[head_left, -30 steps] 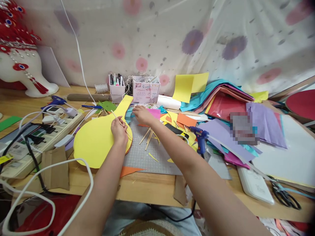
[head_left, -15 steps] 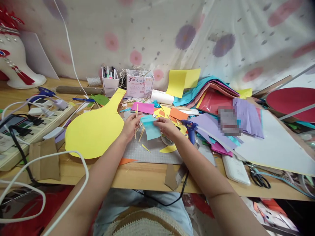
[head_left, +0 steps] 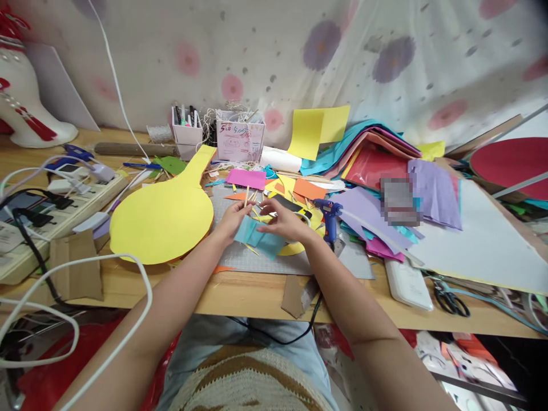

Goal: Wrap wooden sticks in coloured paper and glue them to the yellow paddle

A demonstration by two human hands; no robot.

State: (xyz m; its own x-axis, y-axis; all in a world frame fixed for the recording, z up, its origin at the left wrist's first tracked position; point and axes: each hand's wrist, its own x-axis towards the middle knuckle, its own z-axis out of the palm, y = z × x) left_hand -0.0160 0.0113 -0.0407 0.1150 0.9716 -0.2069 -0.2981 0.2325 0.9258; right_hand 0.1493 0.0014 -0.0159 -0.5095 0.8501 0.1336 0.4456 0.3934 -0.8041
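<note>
Left hand (head_left: 233, 222) pinches wooden stick (head_left: 247, 196). Right hand (head_left: 286, 221) fingers parted at blue paper (head_left: 270, 244), can't tell if gripping. Paper's over cutting mat (head_left: 353, 258), bare strip toward front edge. Yellow cutout (head_left: 162, 220) left, glue gun (head_left: 330, 221) right.

Cream-and-brown knit top (head_left: 252, 383), pale-blue trousers (head_left: 188, 348)

From between my hands, six o'clock gives me room over bare cutting mat (head_left: 252, 265), then bare desk (head_left: 252, 294). At three, the blue glue gun (head_left: 330, 214) stands near my right grip (head_left: 285, 221). Paper scraps (head_left: 246, 178) and a white box (head_left: 240, 141) block twelve; flat yellow card (head_left: 158, 222) lies low at nine. White cable (head_left: 146, 279) loops across eight.
</note>
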